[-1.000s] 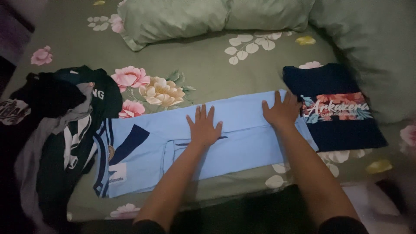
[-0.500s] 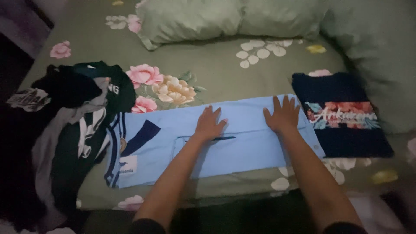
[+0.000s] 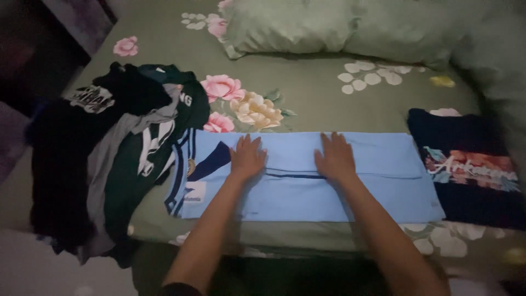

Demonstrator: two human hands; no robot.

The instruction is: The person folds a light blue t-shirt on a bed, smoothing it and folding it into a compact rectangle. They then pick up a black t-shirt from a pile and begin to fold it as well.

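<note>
A light blue shirt [image 3: 378,181] with dark blue trim lies folded into a long strip across the near edge of the bed. My left hand [image 3: 247,157] rests flat on it, fingers spread, near its collar end. Flat and palm down, my right hand [image 3: 335,158] presses the strip's middle. Neither hand grips anything. A folded dark navy shirt [image 3: 471,186] with a flowered print lies just right of the strip.
A heap of dark and grey clothes [image 3: 118,148] covers the bed's left corner and hangs over the edge. The green flowered sheet [image 3: 323,93] stretches behind the strip. Green pillows [image 3: 329,24] line the head of the bed.
Both hands have slid left along the blue strip. The right hand went from its right end near the navy shirt to its middle. The view also shifted left.
</note>
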